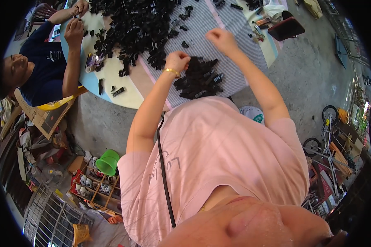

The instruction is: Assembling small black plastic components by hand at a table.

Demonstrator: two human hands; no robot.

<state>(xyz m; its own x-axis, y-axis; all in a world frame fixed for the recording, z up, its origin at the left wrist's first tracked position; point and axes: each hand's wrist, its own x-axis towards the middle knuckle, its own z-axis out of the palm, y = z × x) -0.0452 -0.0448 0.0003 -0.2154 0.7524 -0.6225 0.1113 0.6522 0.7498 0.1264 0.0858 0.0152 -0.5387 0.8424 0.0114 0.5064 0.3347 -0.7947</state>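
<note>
My left hand [177, 61], with a gold bracelet at the wrist, is closed in a pinch just above the left edge of a small pile of black plastic pieces [198, 78]. Whatever its fingers hold is too small to make out. Farther off to the right, my right hand [221, 41] is raised over the table, fingers curled together; anything in them is hidden. A much larger heap of black pieces [132, 29] spreads across the far left of the table. Between heap and hands lies a single loose black piece [185, 44].
The round table has a striped cover [251, 45]. A dark red phone-like slab [286, 29] sits at its right edge. At left, a co-worker in dark blue [49, 53] has both hands over the table. A green bucket [108, 162] and shoe rack [97, 185] stand on the floor.
</note>
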